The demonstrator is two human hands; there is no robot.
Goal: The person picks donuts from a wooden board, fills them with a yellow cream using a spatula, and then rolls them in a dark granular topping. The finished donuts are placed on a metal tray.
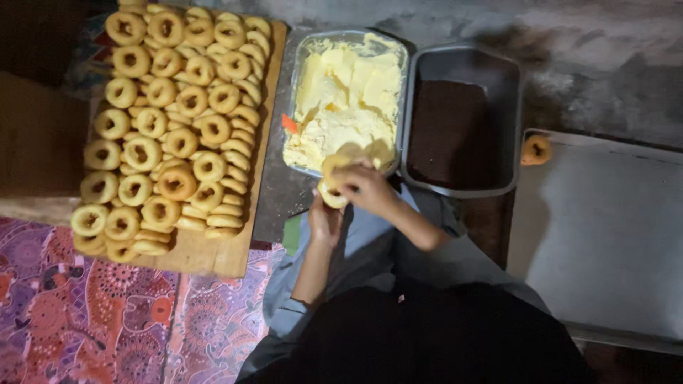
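My left hand (324, 219) holds a ring doughnut (332, 195) from below, just in front of a metal tray (307, 50) filled with pale yellow cream (345, 96). My right hand (366, 186) presses on top of the same doughnut with its fingers curled; what else it holds is hidden. An orange scrap or tool tip (289, 124) lies in the cream at the tray's left side. To the left, a wooden board (213, 252) carries several rows of plain ring doughnuts (174, 121).
A grey tray (512, 107) of dark brown sprinkles (449, 131) stands right of the cream. A large flat grey tray (605, 235) at the right bears one doughnut (536, 150) in its far left corner. A patterned purple cloth (85, 313) covers the floor at bottom left.
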